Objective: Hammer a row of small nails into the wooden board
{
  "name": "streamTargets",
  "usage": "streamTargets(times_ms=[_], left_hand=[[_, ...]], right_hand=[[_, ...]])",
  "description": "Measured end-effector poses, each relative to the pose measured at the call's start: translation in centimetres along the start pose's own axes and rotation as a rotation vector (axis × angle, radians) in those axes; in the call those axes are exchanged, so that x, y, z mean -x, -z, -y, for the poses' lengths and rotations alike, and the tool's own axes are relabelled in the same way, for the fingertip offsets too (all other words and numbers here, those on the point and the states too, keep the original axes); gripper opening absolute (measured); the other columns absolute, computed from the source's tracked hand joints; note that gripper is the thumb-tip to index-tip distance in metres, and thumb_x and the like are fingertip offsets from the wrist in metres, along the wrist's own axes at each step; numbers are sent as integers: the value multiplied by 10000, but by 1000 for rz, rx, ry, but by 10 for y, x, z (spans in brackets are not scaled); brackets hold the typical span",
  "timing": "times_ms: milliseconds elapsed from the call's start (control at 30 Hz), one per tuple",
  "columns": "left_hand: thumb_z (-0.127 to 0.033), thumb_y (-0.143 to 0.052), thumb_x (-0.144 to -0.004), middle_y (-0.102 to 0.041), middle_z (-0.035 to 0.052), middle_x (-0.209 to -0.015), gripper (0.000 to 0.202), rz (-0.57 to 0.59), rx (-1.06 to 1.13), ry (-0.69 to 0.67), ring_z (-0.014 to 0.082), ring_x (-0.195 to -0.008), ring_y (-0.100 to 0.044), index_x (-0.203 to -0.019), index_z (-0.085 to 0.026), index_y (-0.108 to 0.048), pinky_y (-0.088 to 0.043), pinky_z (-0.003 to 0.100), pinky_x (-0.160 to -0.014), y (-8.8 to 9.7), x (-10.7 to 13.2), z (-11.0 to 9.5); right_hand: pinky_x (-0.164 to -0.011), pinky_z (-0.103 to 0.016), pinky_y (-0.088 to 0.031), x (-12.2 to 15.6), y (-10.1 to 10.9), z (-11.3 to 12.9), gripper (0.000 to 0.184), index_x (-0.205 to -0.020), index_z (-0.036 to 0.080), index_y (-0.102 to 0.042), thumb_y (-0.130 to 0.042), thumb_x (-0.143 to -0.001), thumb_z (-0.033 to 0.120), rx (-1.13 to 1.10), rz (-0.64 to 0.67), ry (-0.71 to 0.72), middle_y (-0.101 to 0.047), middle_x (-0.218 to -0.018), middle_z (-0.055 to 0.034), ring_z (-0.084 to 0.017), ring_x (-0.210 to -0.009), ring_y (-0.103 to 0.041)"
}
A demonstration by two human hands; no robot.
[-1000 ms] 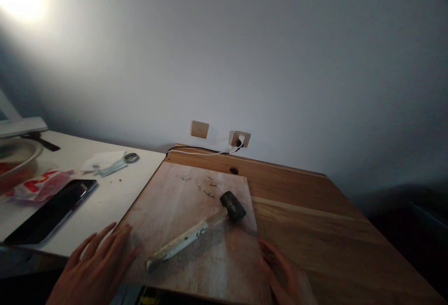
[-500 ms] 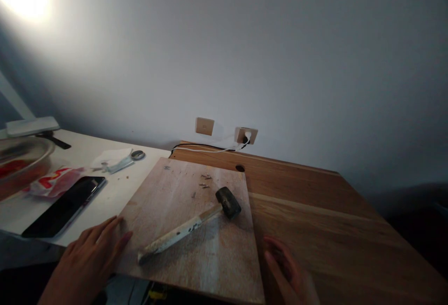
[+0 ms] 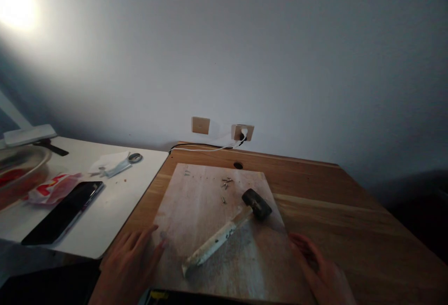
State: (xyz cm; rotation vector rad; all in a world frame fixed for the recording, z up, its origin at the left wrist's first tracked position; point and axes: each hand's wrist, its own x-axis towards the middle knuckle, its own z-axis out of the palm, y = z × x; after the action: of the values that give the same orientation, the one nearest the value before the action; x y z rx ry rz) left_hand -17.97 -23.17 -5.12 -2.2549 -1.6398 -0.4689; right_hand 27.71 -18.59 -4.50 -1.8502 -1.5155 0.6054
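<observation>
Right of the white table (image 3: 112,207), the left hand (image 3: 128,256) rests at the board's near left edge, thumb and fingers apart. The board (image 3: 196,211) has shifted away from that table, baring wooden desk (image 3: 150,200) between, so the desk alone seems to bear it; a mallet (image 3: 229,229) lies on top. Farthest from the table, the right hand (image 3: 320,267) curls at the board's right edge; whether its fingers clamp, I cannot tell.

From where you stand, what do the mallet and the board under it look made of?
The mallet head looks like matte black rubber, by its dull surface; the handle seems wooden, tan where its spotted white coating stops. The board may be unpolished wood, judging by faint pale streaks.
</observation>
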Motion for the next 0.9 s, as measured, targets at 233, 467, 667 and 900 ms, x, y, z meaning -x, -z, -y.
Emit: streamTargets(times_ms=[233, 467, 667, 900], left_hand=[[-507, -469, -1021, -776, 41, -952, 367, -102, 220, -12, 230, -841, -737, -1160, -243, -684, -593, 324, -748, 2, -32, -62], [-420, -448, -1031, -716, 89, -1046, 317, -5, 213, 41, 279, -948, -704, -1127, -214, -670, -591, 412, -811, -5, -119, -61], [-279, -595, -956, -582, 166, -1317, 332, 181, 308, -98, 321, -1181, -618, -1270, -180, -634, -533, 485, -1001, -45, -212, -75], [-12, -504, -855, -650, 99, -1113, 348, 243, 496, -159, 249, -1082, -644, -1105, -177, -679, -532, 416, -991, -76, -232, -84]], right_hand=[[-851, -484, -609, 3, 70, -54, 549, -981, 281, -755, -485, -730, 688, 150, -69, -197, -826, -992, -65, -364, -984, -768], [-682, -426, -617, -4, 92, -48, 487, -988, 252, -725, -548, -778, 654, 137, -219, -112, -808, -942, -104, -330, -822, -774], [-793, -370, -572, -82, 82, 32, 353, -1153, 202, -680, -475, -959, 414, 209, -53, 303, -752, -1068, -118, -241, -872, -723], [-864, -330, -484, -162, 32, 67, 235, -1044, 138, -699, -645, -816, 144, 466, 390, 447, -722, -1066, -134, -240, -960, -670]])
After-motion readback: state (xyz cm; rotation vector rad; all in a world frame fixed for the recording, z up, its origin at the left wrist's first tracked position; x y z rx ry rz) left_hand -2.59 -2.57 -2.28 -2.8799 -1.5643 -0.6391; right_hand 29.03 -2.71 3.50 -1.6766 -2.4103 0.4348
